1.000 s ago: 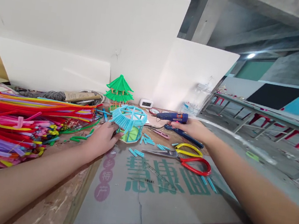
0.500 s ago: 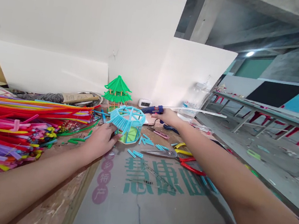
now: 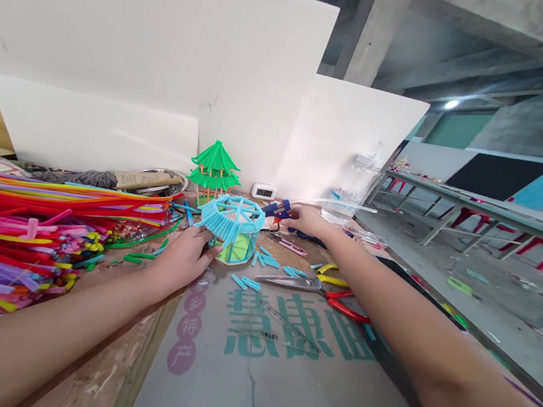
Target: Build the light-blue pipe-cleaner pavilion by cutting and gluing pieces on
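My left hand (image 3: 187, 256) grips the near left side of a small light-blue pavilion model (image 3: 233, 220), thumb at its base and fingers partly hidden behind its roof edge. The model stands upright on a pale green base. Beyond it to the right, my right hand (image 3: 310, 222) has its fingers closed at the rear of a dark blue hot glue gun (image 3: 279, 210), low over the table. A long whitish glue stick (image 3: 359, 207) runs out to the right behind that hand. Short light-blue pieces (image 3: 268, 257) lie right of the model.
Scissors (image 3: 291, 280) and yellow-handled pliers (image 3: 329, 274) lie in front of my right forearm. A pink cutter (image 3: 290, 245) lies nearby. Bundled pipe cleaners (image 3: 19, 235) fill the left. A green tiered pavilion (image 3: 215, 165), small clock (image 3: 264, 192) and plastic bottle (image 3: 349, 187) stand behind.
My right hand has moved slightly right and down with the glue gun, and the glue stick has swung lower. My left hand stays on the pavilion model.
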A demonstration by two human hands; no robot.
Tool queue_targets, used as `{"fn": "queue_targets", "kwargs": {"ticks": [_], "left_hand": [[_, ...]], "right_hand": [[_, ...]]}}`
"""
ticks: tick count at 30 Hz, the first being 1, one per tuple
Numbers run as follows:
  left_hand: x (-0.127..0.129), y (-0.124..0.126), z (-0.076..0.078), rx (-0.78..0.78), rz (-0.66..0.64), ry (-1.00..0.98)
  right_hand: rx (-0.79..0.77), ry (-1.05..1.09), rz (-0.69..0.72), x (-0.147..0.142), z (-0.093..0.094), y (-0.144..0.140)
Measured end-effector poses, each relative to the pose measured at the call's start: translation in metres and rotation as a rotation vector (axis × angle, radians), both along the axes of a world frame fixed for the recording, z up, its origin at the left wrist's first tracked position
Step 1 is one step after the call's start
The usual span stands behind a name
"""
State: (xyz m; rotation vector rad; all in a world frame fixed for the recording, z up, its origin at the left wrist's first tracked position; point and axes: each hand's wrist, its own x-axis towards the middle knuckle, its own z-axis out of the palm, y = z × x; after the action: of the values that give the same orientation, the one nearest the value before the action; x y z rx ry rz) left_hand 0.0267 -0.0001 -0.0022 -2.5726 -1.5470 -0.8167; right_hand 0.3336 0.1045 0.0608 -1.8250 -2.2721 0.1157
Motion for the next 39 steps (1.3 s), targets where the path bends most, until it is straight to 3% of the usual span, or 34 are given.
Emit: {"fn": "queue_targets", "kwargs": {"ticks": [5, 12, 16, 23, 29, 34, 39], "left_hand": [[-0.001, 0.0, -0.001, -0.003, 0.017, 0.015], [-0.001, 0.0, -0.001, -0.016, 0.012, 0.017], [-0.001, 0.001, -0.001, -0.02, 0.001, 0.007], [-0.002, 0.002, -0.002, -0.013, -0.004, 0.017], [-0.002, 0.001, -0.002, 0.008, -0.008, 0.007], [-0.001, -0.001, 0.0, 0.016, -0.029, -0.021], [-0.001, 0.0, 0.001, 0.008, -0.048, -0.059]], "right_hand": [[0.081, -0.191, -0.045, 0.0, 0.009, -0.033], [0.053, -0.19, 0.216, -0.033, 0.005, -0.1], [-0.002, -0.141, 0.29, -0.037, -0.002, -0.111], [-0.028, -0.192, 0.272, -0.041, -0.005, -0.118], [0.066, -0.236, 0.279, -0.047, 0.024, -0.143], [0.044, 0.061, 0.324, -0.045, 0.048, -0.154], [-0.083, 0.618, 0.36, -0.052, 0.033, -0.147]]}}
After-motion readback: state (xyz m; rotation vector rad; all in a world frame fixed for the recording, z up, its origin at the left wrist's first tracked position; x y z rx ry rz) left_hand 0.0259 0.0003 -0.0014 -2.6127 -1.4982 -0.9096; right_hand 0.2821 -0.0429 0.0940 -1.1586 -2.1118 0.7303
